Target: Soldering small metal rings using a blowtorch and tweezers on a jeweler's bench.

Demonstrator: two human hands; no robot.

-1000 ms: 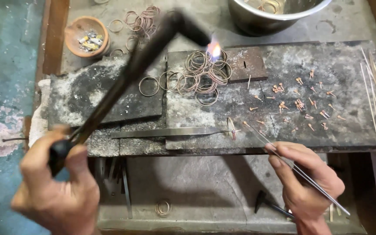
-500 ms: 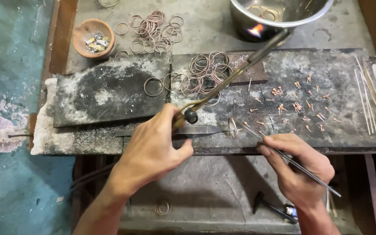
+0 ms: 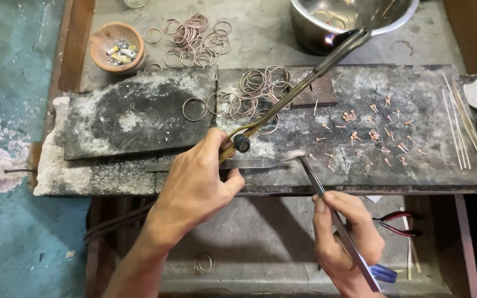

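— So, what has the left hand (image 3: 197,185) got, there in the lower middle of the frame?

— Its fingers are closed round the handle of a blowtorch (image 3: 299,91). The tube runs up and to the right over a heap of wire rings (image 3: 252,99) on the charred soldering block (image 3: 139,113), and its tip ends by the steel bowl (image 3: 385,16) at the top, where a small flame shows.

— And the right hand (image 3: 346,237)?

— Lower right, pinched shut on long tweezers (image 3: 332,215). Their tips point up-left, touching the block's front edge just beside a flat metal file (image 3: 216,164).

— Anything else?

— Small copper pieces (image 3: 374,132) scattered right of centre, thin rods (image 3: 462,129) at the far right, a clay dish (image 3: 117,47) upper left, red-handled pliers (image 3: 398,223) below.
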